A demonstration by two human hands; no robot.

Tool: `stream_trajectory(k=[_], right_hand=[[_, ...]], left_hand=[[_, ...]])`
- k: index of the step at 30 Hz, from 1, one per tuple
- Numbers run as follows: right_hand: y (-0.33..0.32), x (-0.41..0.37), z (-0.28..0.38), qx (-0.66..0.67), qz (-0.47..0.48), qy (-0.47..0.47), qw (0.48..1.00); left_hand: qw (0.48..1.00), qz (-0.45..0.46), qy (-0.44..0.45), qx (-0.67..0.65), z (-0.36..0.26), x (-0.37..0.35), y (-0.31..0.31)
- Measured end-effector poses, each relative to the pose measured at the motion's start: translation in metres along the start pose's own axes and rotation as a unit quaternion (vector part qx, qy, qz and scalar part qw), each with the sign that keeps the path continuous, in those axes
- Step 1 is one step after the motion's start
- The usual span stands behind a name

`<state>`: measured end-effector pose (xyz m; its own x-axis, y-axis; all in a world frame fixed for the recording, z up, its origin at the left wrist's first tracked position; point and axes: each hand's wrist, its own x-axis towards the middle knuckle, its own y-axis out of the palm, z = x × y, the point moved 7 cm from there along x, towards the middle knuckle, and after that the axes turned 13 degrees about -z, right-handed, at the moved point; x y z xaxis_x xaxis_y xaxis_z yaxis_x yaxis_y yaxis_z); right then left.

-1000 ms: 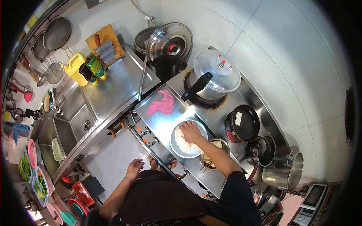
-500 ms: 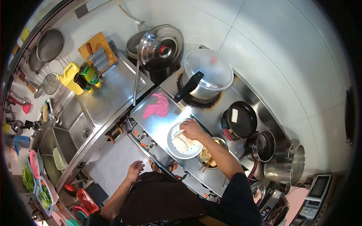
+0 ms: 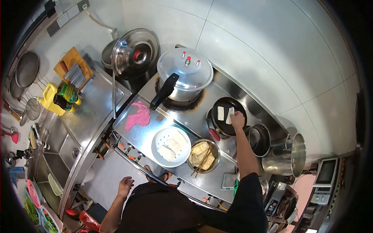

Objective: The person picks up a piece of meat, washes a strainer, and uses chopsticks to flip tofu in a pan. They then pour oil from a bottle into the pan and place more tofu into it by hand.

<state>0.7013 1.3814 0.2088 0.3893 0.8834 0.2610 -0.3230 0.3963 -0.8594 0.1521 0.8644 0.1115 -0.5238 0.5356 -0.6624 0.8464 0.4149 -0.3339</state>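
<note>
My right hand (image 3: 237,120) reaches over the black frying pan (image 3: 224,129), its fingers pinching a white tofu slice (image 3: 229,116) at the pan's surface. Beside it, another tofu slice (image 3: 220,113) lies flat in the pan. Several pale tofu pieces (image 3: 168,153) rest in a white perforated plate (image 3: 154,136) on the steel counter. To the plate's right, a metal bowl (image 3: 216,146) holds golden fried pieces (image 3: 203,154) with chopsticks (image 3: 199,167) across it. My left hand (image 3: 125,186) hangs low in front of the counter, holding nothing, its fingers loosely apart.
A pressure cooker (image 3: 185,72) stands on the rear burner, its black handle (image 3: 165,92) pointing toward me. A pink cloth (image 3: 138,116) lies on the counter. Further right are a small dark pan (image 3: 258,139) and a tall steel pot (image 3: 288,157). The sink (image 3: 62,145) is at left.
My right hand has moved from the white plate rightward to the frying pan, carrying a tofu slice. The view has shifted, and the left hand still hangs low.
</note>
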Motion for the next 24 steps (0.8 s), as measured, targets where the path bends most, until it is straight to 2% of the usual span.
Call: stream_trajectory(k=[4,7,10,13,19,22,24], right_hand=[[0.027,0.009,-0.019,-0.058,-0.006,0.050,0.997],[0.051,0.007,-0.018,-0.062,0.025,0.040,0.997],[0.064,0.006,-0.014,-0.008,0.048,0.028,0.998],[0.072,0.012,-0.023,0.046,0.031,0.042,0.998],[0.079,0.013,-0.042,0.072,0.077,0.090,0.990],[0.045,0.000,-0.017,-0.058,0.037,-0.010,0.998],[0.038,-0.004,-0.015,-0.064,0.062,-0.029,0.996]], left_hand=[[1.000,-0.010,-0.006,0.000,-0.006,-0.002,-0.003],[1.000,-0.018,-0.014,-0.005,0.002,-0.001,-0.006],[1.000,-0.015,-0.021,0.002,0.009,-0.002,-0.006],[1.000,-0.003,-0.020,0.003,0.015,-0.001,-0.003],[1.000,-0.005,0.008,0.008,0.004,0.004,-0.001],[1.000,-0.009,0.011,0.008,-0.002,0.004,-0.001],[1.000,-0.005,0.006,0.010,0.004,0.006,-0.001]])
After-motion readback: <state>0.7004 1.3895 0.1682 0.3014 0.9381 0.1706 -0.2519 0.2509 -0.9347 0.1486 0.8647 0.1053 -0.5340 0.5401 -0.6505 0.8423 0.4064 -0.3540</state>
